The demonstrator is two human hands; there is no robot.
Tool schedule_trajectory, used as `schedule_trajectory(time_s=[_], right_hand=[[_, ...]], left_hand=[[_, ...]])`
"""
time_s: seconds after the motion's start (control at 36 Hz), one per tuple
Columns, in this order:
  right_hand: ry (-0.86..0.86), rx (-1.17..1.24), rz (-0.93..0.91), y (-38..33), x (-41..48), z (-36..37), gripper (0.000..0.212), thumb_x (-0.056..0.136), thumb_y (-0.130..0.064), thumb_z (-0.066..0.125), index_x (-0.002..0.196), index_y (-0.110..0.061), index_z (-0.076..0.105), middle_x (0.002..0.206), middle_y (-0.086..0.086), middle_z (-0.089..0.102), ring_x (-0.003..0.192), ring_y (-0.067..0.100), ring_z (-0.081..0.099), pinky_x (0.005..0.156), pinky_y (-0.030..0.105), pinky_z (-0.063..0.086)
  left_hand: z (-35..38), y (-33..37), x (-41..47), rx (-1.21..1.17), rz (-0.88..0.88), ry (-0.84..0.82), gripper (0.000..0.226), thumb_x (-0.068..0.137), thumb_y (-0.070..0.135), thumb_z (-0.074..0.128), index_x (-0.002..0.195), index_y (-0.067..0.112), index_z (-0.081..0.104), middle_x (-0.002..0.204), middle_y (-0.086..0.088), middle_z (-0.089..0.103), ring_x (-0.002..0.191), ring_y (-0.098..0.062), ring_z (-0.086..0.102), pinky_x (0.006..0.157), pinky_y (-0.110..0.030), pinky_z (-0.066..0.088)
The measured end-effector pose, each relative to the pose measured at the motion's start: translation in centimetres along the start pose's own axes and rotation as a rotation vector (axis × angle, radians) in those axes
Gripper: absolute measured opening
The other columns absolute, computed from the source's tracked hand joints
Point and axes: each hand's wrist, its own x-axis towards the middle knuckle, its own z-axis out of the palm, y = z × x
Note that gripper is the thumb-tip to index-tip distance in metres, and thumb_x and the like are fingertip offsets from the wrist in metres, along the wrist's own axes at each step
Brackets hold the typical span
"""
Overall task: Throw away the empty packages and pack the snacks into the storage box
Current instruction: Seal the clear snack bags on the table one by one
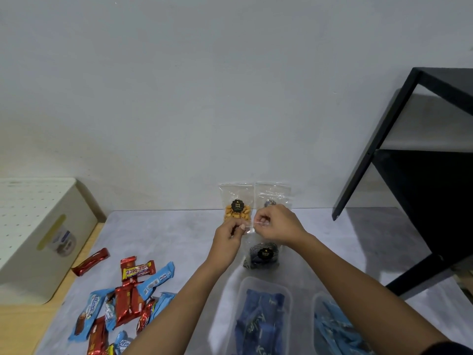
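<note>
Your left hand [231, 233] pinches the clear packet of orange nuts [236, 207]; your right hand [275, 224] pinches a clear, seemingly empty packet [272, 194], both held upright above the grey tabletop [163, 234]. Mistake full for empty, and snacks miss the clear plastic storage box [263, 316].

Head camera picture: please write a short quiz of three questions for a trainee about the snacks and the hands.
1. True or false: the left hand holds the clear bag of orange snacks.
2. What lies inside the nearer clear container? A) red bars B) dark blue packets C) nothing
3. On which side of the table does the pile of red and blue wrapped snacks lie?

Key: 1 true; the right hand pinches a second clear bag beside it. 2 B. 3 the left side.
</note>
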Motion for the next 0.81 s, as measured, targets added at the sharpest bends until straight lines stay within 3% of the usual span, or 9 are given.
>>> schedule_trajectory(time_s=[0.11, 0.22, 0.39, 0.5, 0.64, 0.81], right_hand=[[0.005, -0.045, -0.014, 0.0, 0.0, 0.0, 0.009, 0.078, -0.023, 0.059, 0.074, -0.025, 0.067, 0.070, -0.007, 0.063, 0.079, 0.016, 0.055, 0.061, 0.025, 0.039], [-0.035, -0.040, -0.004, 0.0, 0.2, -0.3, 0.007, 0.078, -0.030, 0.062, 0.078, -0.027, 0.069, 0.079, -0.007, 0.069, 0.087, 0.015, 0.057, 0.069, 0.027, 0.046], [-0.025, -0.023, 0.026, -0.3, 0.2, -0.5, 0.013, 0.075, -0.035, 0.067, 0.072, -0.022, 0.069, 0.071, -0.006, 0.067, 0.076, 0.011, 0.059, 0.066, 0.021, 0.038], [-0.003, -0.049, 0.037, -0.6, 0.3, -0.4, 0.012, 0.074, -0.037, 0.067, 0.072, -0.025, 0.069, 0.070, -0.009, 0.063, 0.086, 0.016, 0.058, 0.076, 0.026, 0.044], [0.019, -0.077, 0.040, -0.9, 0.3, -0.1, 0.011, 0.075, -0.038, 0.066, 0.067, -0.032, 0.061, 0.070, -0.011, 0.060, 0.085, 0.013, 0.054, 0.086, 0.030, 0.037], [-0.095, 0.015, 0.081, -0.9, 0.8, -0.6, 0.009, 0.077, -0.030, 0.070, 0.070, -0.031, 0.065, 0.066, -0.014, 0.056, 0.076, 0.007, 0.052, 0.067, 0.025, 0.044]], left_hand=[[-0.1, -0.2, 0.2, -0.003, -0.029, -0.017, 0.017, 0.094, 0.006, 0.048, 0.096, 0.008, 0.065, 0.093, -0.007, 0.065, 0.090, -0.017, 0.060, 0.082, -0.023, 0.047], [-0.2, -0.2, 0.4, -0.023, -0.047, 0.006, 0.018, 0.094, 0.006, 0.049, 0.095, 0.008, 0.067, 0.093, -0.006, 0.067, 0.087, -0.015, 0.061, 0.078, -0.016, 0.047], [0.0, -0.4, 0.8, 0.014, -0.060, -0.018, 0.017, 0.093, 0.008, 0.051, 0.093, 0.009, 0.068, 0.093, -0.010, 0.069, 0.089, -0.020, 0.064, 0.082, -0.028, 0.049], [-0.2, -0.4, 0.9, -0.032, -0.076, -0.034, 0.016, 0.092, 0.007, 0.053, 0.094, 0.006, 0.069, 0.088, -0.008, 0.069, 0.082, -0.014, 0.062, 0.079, -0.023, 0.049], [-0.5, -0.2, 1.2, -0.013, -0.073, -0.050, 0.019, 0.092, 0.005, 0.051, 0.088, 0.013, 0.068, 0.088, -0.005, 0.067, 0.081, -0.012, 0.062, 0.075, -0.014, 0.048], [-0.5, -0.5, 1.0, 0.043, -0.060, -0.053, 0.018, 0.095, 0.010, 0.049, 0.090, 0.016, 0.065, 0.084, -0.001, 0.065, 0.078, -0.008, 0.060, 0.068, -0.007, 0.043]])
